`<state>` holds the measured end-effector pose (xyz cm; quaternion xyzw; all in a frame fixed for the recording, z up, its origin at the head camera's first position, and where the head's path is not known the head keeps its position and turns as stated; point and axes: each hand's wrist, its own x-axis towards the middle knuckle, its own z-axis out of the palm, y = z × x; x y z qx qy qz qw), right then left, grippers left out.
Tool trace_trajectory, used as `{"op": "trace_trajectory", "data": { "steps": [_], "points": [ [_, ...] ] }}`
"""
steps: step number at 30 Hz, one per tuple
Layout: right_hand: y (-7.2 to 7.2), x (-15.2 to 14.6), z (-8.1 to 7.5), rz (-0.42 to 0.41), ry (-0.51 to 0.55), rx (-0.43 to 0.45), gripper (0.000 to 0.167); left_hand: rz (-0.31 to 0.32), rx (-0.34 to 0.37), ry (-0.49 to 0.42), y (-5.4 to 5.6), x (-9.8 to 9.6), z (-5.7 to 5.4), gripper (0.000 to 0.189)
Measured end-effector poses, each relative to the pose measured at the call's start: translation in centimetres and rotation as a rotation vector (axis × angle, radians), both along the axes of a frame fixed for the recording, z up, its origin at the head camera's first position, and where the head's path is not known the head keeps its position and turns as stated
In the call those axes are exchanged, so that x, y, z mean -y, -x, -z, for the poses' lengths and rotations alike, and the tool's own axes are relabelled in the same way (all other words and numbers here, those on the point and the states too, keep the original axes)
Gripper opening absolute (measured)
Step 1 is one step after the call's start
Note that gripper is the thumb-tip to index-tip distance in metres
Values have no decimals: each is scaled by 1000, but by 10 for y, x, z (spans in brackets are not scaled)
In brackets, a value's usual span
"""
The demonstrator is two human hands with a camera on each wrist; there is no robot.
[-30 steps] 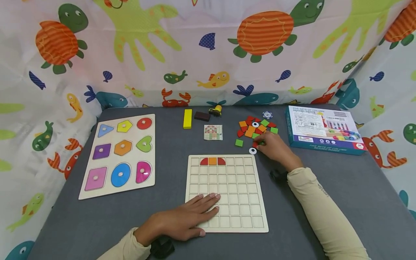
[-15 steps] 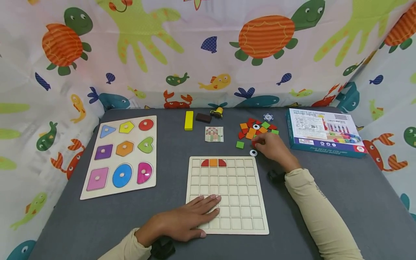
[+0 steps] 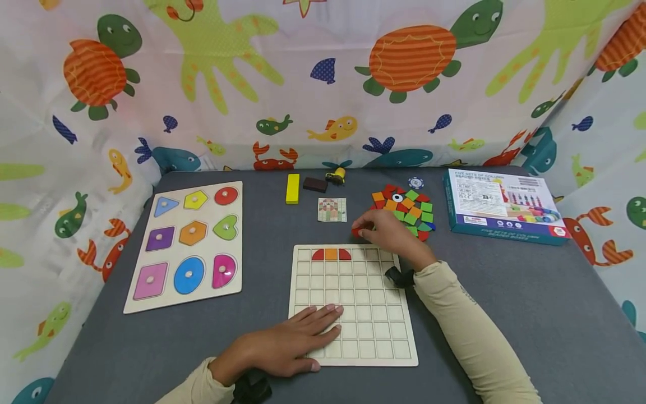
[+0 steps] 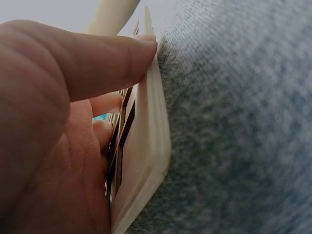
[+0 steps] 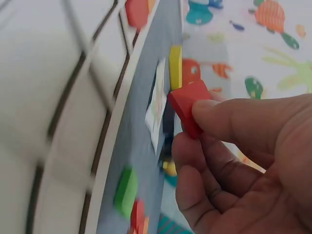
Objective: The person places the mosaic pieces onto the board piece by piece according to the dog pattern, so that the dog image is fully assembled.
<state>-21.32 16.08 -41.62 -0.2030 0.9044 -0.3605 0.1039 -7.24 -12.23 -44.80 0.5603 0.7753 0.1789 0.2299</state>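
Observation:
My left hand [image 3: 282, 342] lies with spread fingers on the lower left of a wooden grid board [image 3: 378, 314]. In the left wrist view the thumb presses at the board's edge [image 4: 156, 126]. Two curved red tiles [image 3: 345, 255] flank an orange square tile [image 3: 331, 255] in the top row of the board. My right hand [image 3: 391, 233] is above the board's far edge. Its thumb and fingers pinch a red tile [image 5: 187, 105], held up off the table. Behind the right hand spreads a pile of red, orange, green and blue tiles [image 3: 414, 211].
A small picture card [image 3: 332, 210] lies beyond the board. Farther back are a yellow block [image 3: 292, 188], a dark brown block [image 3: 315, 184], a small yellow-and-black figure [image 3: 336, 176] and a chip [image 3: 416, 183]. A shape puzzle [image 3: 187, 247] lies left, a blue box [image 3: 504, 205] right.
My right hand has moved left from the tile pile toward the board's top edge, carrying the red tile. It now covers the spot of the loose green tile. The left hand stays put.

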Motion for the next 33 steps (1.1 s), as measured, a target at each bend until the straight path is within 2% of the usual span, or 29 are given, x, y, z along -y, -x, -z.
{"op": "trace_trajectory", "data": {
  "steps": [7, 11, 21, 33],
  "points": [
    [-4, 33, 0, -133, 4, -1, 21, -1, 18, 5, 0, 0, 1, 68],
    [-6, 52, 3, -207, 4, -40, 21, 0, 21, 5, 0, 0, 2, 68],
    [-16, 92, 11, -383, -27, -145, 24, 8, -23, -17, -1, 1, 2, 67],
    [-20, 111, 14, -473, -151, -192, 21, 10, -29, -24, -1, 1, 0, 67]
  ]
}}
